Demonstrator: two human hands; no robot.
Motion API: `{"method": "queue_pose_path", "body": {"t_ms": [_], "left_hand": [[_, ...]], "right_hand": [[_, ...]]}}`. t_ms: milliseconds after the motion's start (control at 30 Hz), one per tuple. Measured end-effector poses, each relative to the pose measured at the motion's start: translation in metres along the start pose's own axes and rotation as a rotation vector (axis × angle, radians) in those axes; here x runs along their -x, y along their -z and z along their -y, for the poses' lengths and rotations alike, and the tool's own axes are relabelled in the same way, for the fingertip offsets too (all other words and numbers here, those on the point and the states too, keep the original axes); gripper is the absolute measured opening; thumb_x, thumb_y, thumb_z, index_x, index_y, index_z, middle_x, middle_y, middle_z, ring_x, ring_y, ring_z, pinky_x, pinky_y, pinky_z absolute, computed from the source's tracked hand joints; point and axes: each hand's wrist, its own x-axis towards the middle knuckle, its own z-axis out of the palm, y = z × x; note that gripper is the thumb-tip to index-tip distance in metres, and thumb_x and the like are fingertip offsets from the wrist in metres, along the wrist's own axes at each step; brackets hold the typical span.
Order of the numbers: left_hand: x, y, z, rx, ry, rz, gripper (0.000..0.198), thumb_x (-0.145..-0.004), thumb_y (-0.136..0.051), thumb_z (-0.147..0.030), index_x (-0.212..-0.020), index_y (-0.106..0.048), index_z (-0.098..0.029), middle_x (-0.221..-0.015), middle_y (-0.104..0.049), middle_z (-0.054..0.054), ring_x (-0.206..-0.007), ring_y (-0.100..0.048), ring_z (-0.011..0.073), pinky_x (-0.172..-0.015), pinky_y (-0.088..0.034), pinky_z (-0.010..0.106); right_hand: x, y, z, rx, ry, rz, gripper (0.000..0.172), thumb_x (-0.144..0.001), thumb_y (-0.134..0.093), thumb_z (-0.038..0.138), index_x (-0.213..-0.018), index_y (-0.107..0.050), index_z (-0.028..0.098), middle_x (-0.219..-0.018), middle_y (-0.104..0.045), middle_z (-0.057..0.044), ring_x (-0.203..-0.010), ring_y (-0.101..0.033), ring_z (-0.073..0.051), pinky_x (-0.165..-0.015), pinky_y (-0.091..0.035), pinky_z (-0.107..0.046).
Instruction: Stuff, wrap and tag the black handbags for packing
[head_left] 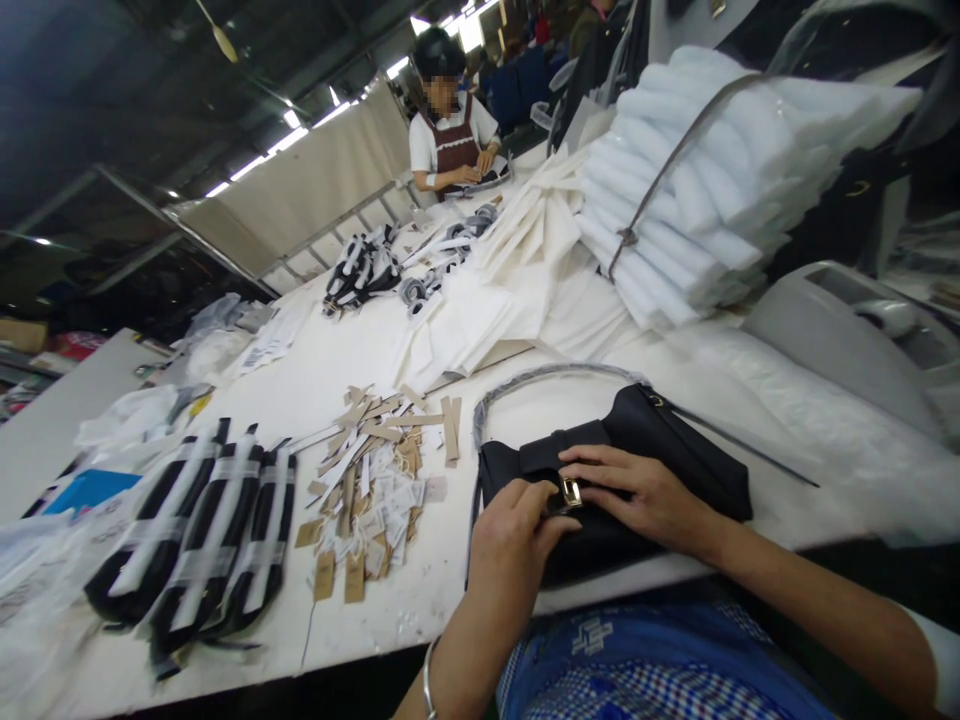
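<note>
A black handbag (pixel 694 455) lies at the table's front edge, close to my body. Its handle (pixel 555 375), wrapped in clear plastic, arches out behind it. On the front flap sits a gold clasp (pixel 571 490) with a dark closure strap beside it. My left hand (pixel 514 535) pinches the strap end at the clasp's left side between thumb and fingers. Stretched flat over the bag, my right hand (pixel 641 495) has its fingertips against the clasp's right edge. The strap end is partly hidden by my left fingers.
Paper tags and cards (pixel 375 490) lie piled left of the bag. Farther left are several wrapped black bundles (pixel 214 540). White sheets (pixel 480 310) and a tied stack of white padding (pixel 697 180) lie behind. Across the table, a co-worker (pixel 457 140) handles something dark.
</note>
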Motion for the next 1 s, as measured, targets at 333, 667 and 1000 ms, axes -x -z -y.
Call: {"method": "queue_pose_path", "body": {"t_ms": [333, 667, 1000], "left_hand": [[0.003, 0.021, -0.020, 0.471, -0.086, 0.228, 0.012, -0.092, -0.067, -0.026, -0.084, -0.075, -0.023, -0.078, -0.069, 0.001, -0.075, -0.063, 0.0144, -0.069, -0.047, 0.025], [0.129, 0.036, 0.071, 0.620, 0.498, 0.068, 0.031, -0.084, -0.069, -0.051, -0.086, -0.078, -0.021, -0.082, -0.073, 0.006, -0.063, -0.066, 0.0172, -0.061, -0.056, 0.029], [0.224, 0.022, 0.083, -0.049, 0.873, 0.093, 0.014, -0.085, -0.066, -0.026, -0.077, -0.077, -0.025, -0.068, -0.074, 0.005, -0.069, -0.073, 0.0258, -0.073, -0.057, 0.038]], "right_hand": [[0.000, 0.000, -0.003, -0.011, -0.011, -0.003, 0.027, -0.095, -0.059, 0.021, -0.118, -0.072, 0.028, -0.127, -0.068, -0.004, -0.115, -0.066, -0.020, -0.103, -0.054, -0.035], [0.000, 0.003, 0.002, 0.063, -0.012, -0.036, 0.029, -0.097, -0.057, 0.023, -0.121, -0.070, 0.031, -0.128, -0.068, -0.001, -0.116, -0.066, -0.022, -0.106, -0.053, -0.040], [0.000, 0.002, 0.003, 0.160, -0.016, -0.036, 0.027, -0.096, -0.059, 0.027, -0.120, -0.070, 0.032, -0.128, -0.068, 0.001, -0.114, -0.066, -0.022, -0.115, -0.044, -0.037]]}}
